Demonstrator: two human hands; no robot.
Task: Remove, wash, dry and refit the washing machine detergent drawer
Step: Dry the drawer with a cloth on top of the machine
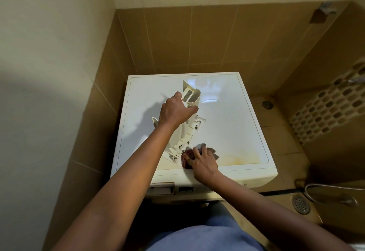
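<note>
The white detergent drawer (pixel 187 130) stands tilted on the washing machine's top (pixel 233 124), its front panel end pointing away from me. My left hand (pixel 173 110) grips the drawer near its far end, thumb on one side and fingers on the other. My right hand (pixel 203 162) holds a red checked cloth (pixel 186 157) bunched against the drawer's near end, close to the machine's front edge. The empty drawer slot (pixel 163 187) shows on the machine's front at the left.
The machine sits in a corner between a cream wall on the left and brown tiled walls. To the right lies a tiled shower floor with a round drain (pixel 300 204), a hose (pixel 325 189) and a mosaic strip (pixel 325 110).
</note>
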